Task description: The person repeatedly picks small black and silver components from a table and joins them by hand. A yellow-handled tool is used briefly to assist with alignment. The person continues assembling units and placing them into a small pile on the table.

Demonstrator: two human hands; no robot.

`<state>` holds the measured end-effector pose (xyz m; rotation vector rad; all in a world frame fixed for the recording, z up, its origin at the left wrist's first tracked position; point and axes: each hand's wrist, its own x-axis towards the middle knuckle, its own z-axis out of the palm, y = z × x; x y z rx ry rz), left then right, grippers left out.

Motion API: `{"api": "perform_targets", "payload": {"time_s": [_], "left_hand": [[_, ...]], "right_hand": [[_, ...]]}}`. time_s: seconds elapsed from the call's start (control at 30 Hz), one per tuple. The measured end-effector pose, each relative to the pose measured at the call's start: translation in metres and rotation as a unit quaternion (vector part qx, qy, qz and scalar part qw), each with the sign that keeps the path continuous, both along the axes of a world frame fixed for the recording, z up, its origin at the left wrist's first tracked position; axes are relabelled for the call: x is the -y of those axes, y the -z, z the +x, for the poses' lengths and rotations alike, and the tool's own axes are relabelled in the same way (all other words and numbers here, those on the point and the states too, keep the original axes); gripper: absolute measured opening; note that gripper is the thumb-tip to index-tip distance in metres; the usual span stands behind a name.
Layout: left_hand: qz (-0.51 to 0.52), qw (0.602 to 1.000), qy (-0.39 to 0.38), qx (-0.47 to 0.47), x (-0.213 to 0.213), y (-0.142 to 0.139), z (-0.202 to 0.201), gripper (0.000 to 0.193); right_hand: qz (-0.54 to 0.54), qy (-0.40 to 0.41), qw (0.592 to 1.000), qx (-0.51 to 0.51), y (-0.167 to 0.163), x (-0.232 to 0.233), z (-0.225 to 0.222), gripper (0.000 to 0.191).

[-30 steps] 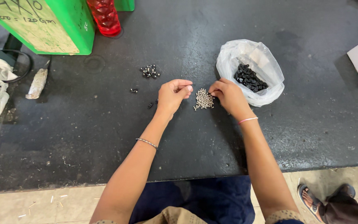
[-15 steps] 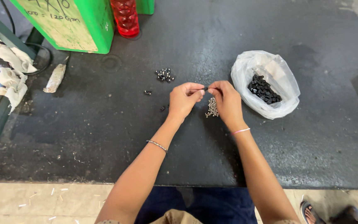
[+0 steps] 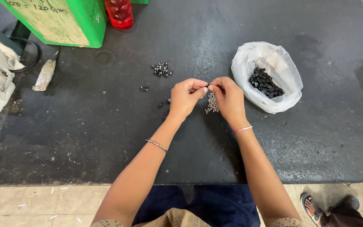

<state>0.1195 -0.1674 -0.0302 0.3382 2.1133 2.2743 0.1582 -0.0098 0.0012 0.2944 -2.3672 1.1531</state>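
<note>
Now my two hands are together over the dark table (image 3: 106,138), fingertips meeting above the small pile of silver screws (image 3: 211,103). My left hand (image 3: 185,97) and my right hand (image 3: 230,98) both pinch one very small part between them; it is too small for me to say exactly what it is, only that it looks dark at the place where the thumbs meet. Both hands are closed on this small piece, not resting on the table.

Compared with one second ago, my hands have moved closer to each other. Before, the left hand was a little apart from the pile and the right one was beside it; now the fingertips touch just above the pile. I judge from this that I am joining two small parts together, perhaps a screw with a black piece.

To the right of my right hand lies the open plastic bag (image 3: 280,98) with black parts (image 3: 266,82) inside. To the left, well apart, is a little group of finished pieces (image 3: 161,69), and a few single ones (image 3: 144,88) lie nearer to my left hand. A green box (image 3: 70,19) and a red bottle (image 3: 119,11) stand at the far edge.
</note>
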Motion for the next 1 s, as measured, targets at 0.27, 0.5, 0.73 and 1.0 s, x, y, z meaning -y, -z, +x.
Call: {"api": "perform_targets", "payload": {"time_s": [0.27, 0.5, 0.73, 1.0], "left_hand": [[0.036, 0.999, 0.023, -0.013, 0.003, 0.001, 0.006, 0.016], [0.09, 0.994, 0.056, 0.02, -0.003, 0.003, 0.014, 0.021], [0.173, 0.977, 0.087, 0.086, -0.004, 0.003, 0.017, 0.024], [0.221, 0.964, 0.08, 0.127, 0.003, -0.006, 0.02, 0.021]], "right_hand": [[-0.224, -0.061, 0.963, 0.133, 0.011, -0.009, -0.006, 0.016], [-0.228, -0.065, 0.964, 0.12, 0.015, -0.016, 0.002, 0.011], [-0.259, -0.083, 0.951, 0.149, 0.007, -0.04, 0.004, 0.024], [0.067, -0.02, 0.994, 0.089, 0.007, -0.053, 0.014, 0.022]]}}
